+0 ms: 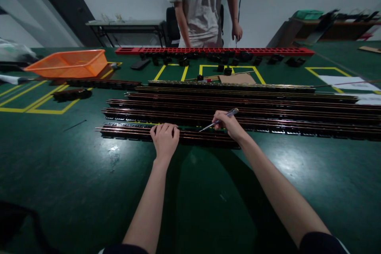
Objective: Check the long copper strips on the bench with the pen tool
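Observation:
A short dark strip (pixel 125 131) with copper-coloured rods lies crosswise on the green table, nearest to me. My left hand (pixel 165 137) rests on top of it, its fingers bent over the rods. My right hand (pixel 226 123) is closed round a screwdriver (pixel 231 112) with a clear handle, whose thin shaft slants down to the left. The tip is at the strip, right of my left hand; whether it touches is too small to tell. Several longer rod strips (pixel 268 112) lie just behind, parallel to it.
An orange basket (pixel 71 64) stands at the back left. Behind the strips are a long red frame (pixel 268 51), small black parts (pixel 228 71) and a piece of cardboard (pixel 237 78). A person (pixel 202 8) stands across the table (pixel 74 182). White papers (pixel 347 82) lie at the right.

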Motion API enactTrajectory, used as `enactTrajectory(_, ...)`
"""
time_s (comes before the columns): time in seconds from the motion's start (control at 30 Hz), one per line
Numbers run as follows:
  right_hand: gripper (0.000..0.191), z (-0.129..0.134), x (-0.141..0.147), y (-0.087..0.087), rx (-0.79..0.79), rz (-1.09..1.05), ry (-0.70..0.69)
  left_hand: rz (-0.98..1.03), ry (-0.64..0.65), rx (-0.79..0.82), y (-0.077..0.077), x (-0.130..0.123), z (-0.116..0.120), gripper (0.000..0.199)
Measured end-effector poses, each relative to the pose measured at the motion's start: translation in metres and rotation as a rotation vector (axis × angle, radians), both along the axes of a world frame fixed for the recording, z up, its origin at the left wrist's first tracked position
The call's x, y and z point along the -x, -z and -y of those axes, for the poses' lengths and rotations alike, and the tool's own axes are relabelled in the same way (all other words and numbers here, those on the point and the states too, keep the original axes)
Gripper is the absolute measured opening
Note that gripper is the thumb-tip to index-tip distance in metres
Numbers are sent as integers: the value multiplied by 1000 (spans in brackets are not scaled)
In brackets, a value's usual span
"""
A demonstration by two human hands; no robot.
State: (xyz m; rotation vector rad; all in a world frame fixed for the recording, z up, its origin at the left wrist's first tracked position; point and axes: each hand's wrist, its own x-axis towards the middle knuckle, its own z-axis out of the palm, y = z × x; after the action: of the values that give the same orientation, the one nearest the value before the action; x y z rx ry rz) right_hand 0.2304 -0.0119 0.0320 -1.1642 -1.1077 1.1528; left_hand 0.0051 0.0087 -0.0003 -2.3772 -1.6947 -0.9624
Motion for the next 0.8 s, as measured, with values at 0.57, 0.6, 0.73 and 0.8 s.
enactTrajectory(0.57, 14, -1, -4, -1, 65, -159, 171, -8, -5, -5, 1, 0, 0, 28)
enactTrajectory(0.6, 14, -1, -4, -1, 66, -161, 175, -7, -5, -2, 1, 0, 0, 28)
enactTrajectory(0.73, 14, -1, -2, -2, 60, -157, 173, -3, -7, 6, 0, 0, 0, 28)
enactTrajectory(0.8, 14, -1, -3, -2, 56, -153, 169, 1, -4, 7, 0, 0, 0, 28)
